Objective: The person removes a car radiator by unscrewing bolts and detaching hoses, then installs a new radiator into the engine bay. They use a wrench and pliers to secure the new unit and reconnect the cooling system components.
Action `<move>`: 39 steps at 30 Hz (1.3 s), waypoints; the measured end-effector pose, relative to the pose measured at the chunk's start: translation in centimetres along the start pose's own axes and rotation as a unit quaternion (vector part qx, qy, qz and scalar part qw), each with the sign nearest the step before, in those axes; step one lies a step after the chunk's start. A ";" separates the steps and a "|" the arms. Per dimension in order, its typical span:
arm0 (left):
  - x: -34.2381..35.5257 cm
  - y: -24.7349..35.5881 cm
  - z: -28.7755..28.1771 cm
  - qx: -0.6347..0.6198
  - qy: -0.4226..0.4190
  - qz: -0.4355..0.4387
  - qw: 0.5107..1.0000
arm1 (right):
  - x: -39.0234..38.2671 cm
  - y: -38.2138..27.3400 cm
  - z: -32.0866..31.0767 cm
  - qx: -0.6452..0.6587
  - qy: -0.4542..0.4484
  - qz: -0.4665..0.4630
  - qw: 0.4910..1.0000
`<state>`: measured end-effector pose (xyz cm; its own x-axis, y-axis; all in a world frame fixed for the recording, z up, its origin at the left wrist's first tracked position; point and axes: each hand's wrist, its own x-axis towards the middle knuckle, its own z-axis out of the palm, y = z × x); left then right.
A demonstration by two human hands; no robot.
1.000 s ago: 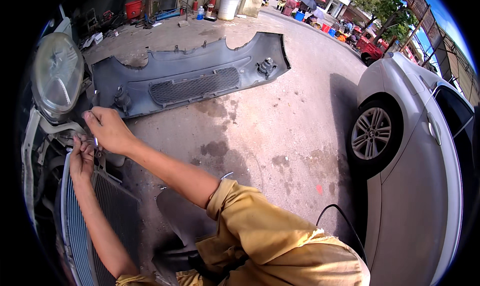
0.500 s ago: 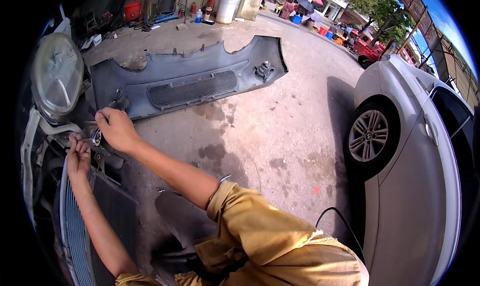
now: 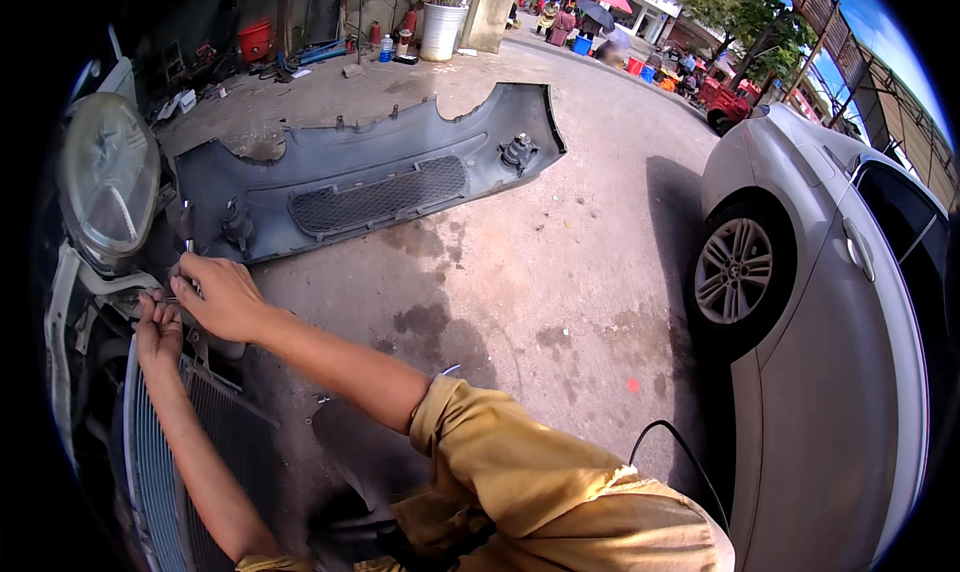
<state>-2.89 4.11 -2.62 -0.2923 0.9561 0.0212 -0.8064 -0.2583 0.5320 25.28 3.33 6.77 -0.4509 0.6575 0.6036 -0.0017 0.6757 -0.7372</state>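
At the car's stripped front end, my right hand (image 3: 210, 297) is closed on a chrome ratchet wrench (image 3: 188, 227), whose handle sticks up above my fingers. My left hand (image 3: 158, 330) is just below, its fingers curled around a small metal piece at the wrench's working end, too small to make out. Both are under the headlamp (image 3: 110, 172), beside a bent metal bracket (image 3: 62, 302) and just over the finned radiator (image 3: 155, 462).
A detached grey bumper (image 3: 390, 167) lies on the concrete behind my hands. A silver car (image 3: 810, 392) stands close on my right, with a black hose (image 3: 670, 432) near it. A white planter (image 3: 441, 34), red bucket (image 3: 258, 44) and bottle (image 3: 386, 50) line the wall. People sit along the street.
The wrench handle has swung up to stand upright above my right hand. Both hands sit slightly lower in the picture, as does most of the scene on the left.
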 end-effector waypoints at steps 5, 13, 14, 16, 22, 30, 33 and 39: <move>0.1 -0.3 -0.4 0.003 0.015 0.011 1.000 | -2.5 2.5 1.6 -0.165 -0.018 -0.168 0.972; -1.7 -0.4 1.0 0.005 0.022 -0.002 1.000 | -0.8 3.9 2.1 -0.326 -0.031 -0.244 0.913; -2.1 -0.5 1.5 0.012 0.021 -0.002 1.000 | -0.8 3.7 1.9 -0.351 -0.041 -0.248 0.902; -2.7 -0.6 2.1 0.030 0.019 -0.002 0.999 | -0.7 3.0 1.8 -0.406 -0.042 -0.261 0.875; -6.0 0.6 4.3 0.196 0.070 0.029 0.978 | 0.3 2.6 4.4 -0.509 -0.037 -0.308 0.803; -11.9 4.3 5.7 0.418 0.121 0.203 0.877 | 1.5 2.3 4.0 -0.530 -0.103 -0.478 0.692; -12.9 4.4 7.6 0.455 0.135 0.237 0.848 | 1.7 2.5 3.8 -0.503 -0.081 -0.494 0.704; -7.8 5.6 3.2 0.687 0.209 0.314 0.621 | 1.6 1.1 4.1 -0.521 -0.099 -0.501 0.684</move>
<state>-3.50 -4.33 2.86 -0.6676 0.5318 0.5212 0.6497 0.0741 0.7566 20.88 3.75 5.62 -0.8015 -0.2972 0.5189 0.1929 0.6929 0.6948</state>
